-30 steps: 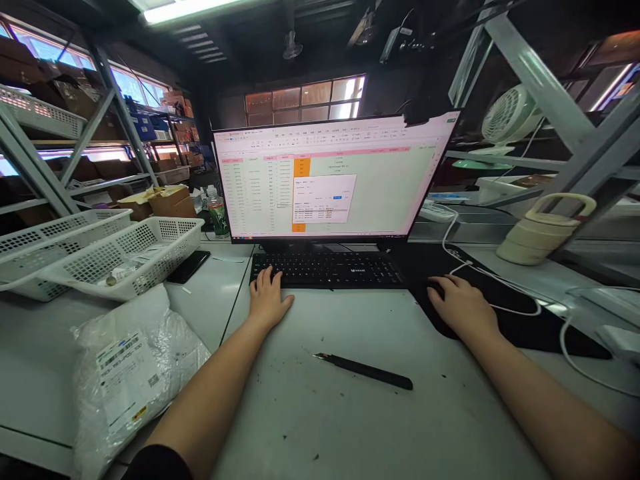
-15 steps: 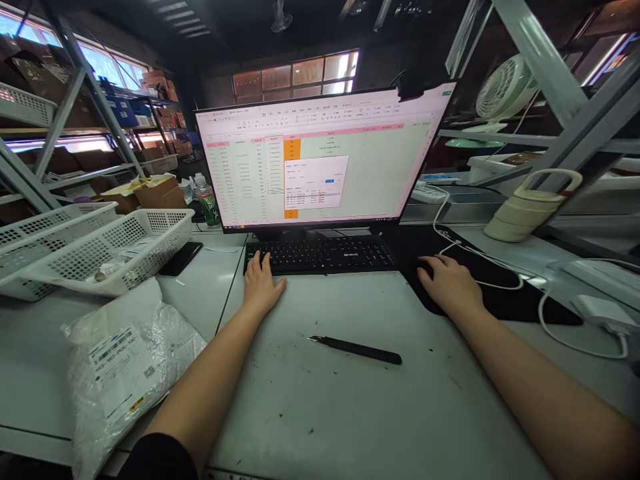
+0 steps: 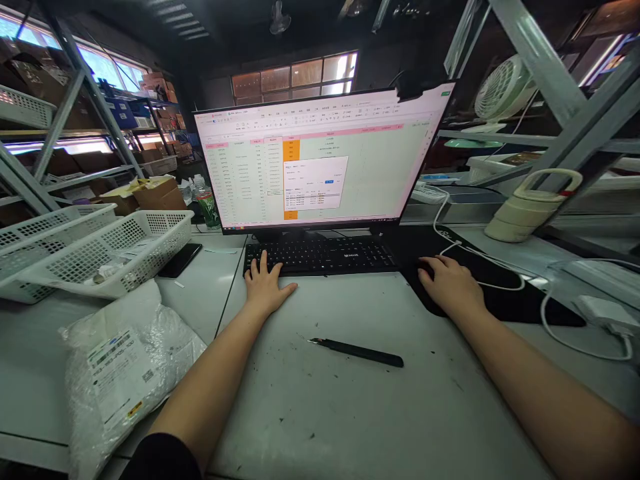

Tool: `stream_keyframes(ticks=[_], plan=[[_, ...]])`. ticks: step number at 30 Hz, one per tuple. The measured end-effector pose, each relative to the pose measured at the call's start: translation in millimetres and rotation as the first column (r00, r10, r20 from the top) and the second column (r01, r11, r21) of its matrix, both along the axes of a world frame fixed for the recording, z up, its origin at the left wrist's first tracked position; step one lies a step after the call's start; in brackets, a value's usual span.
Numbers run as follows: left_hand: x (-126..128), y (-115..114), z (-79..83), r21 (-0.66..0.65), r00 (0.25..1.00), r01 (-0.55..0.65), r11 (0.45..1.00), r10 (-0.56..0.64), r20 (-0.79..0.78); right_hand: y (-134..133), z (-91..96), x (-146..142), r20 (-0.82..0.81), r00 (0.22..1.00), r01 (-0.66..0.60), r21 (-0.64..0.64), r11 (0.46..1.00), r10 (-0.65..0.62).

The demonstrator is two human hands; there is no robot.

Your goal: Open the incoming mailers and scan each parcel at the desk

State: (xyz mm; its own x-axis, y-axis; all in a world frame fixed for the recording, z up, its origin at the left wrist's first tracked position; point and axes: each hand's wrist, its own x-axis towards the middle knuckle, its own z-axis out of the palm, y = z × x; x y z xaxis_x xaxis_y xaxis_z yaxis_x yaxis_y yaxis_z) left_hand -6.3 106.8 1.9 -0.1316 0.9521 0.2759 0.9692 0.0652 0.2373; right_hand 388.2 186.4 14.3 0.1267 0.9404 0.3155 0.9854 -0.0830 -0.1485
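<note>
My left hand [image 3: 265, 287] rests with fingers spread at the left end of the black keyboard [image 3: 345, 255], its fingertips on the lower-left keys and its thumb out over the table. On the black mouse pad [image 3: 505, 293], my right hand [image 3: 450, 281] is curled over a dark computer mouse [image 3: 426, 269], mostly hidden under the palm. Behind the keyboard stands a monitor [image 3: 380, 173] showing a spreadsheet with a small dialog box in front of it. A black craft knife [image 3: 357, 351] lies on the table between my forearms.
Left of my arm lies a bubble-wrapped parcel [image 3: 125, 373] with a label. Behind it are white plastic baskets [image 3: 113, 260], a phone [image 3: 181, 260] and a green bottle [image 3: 207, 207]. To the right stand a beige tumbler [image 3: 523, 213] and white cables [image 3: 550, 327]. Metal shelf posts frame both sides.
My left hand has shifted slightly to the right, its fingers and thumb spreading wider at the keyboard. My right hand stays over the mouse.
</note>
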Motion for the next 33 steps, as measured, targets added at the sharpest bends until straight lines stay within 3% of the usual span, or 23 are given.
stream_keyframes(ticks=[7, 25, 33], plan=[[1.1, -0.8, -3.0, 0.074, 0.999, -0.008, 0.997, 0.011, -0.035, 2.5, -3.0, 2.8, 0.02, 1.0, -0.007, -0.003, 1.0, 0.007], [-0.1, -0.9, -0.6, -0.008, 1.0, -0.01, 1.0, 0.009, -0.019, 7.5, -2.6, 5.1, 0.006, 1.0, 0.005, -0.044, 0.999, -0.004], [1.0, -1.4, -2.0, 0.029, 0.999, -0.018, 0.999, 0.019, -0.05, 8.5, -6.7, 7.3, 0.042, 0.999, -0.017, 0.041, 0.999, 0.015]])
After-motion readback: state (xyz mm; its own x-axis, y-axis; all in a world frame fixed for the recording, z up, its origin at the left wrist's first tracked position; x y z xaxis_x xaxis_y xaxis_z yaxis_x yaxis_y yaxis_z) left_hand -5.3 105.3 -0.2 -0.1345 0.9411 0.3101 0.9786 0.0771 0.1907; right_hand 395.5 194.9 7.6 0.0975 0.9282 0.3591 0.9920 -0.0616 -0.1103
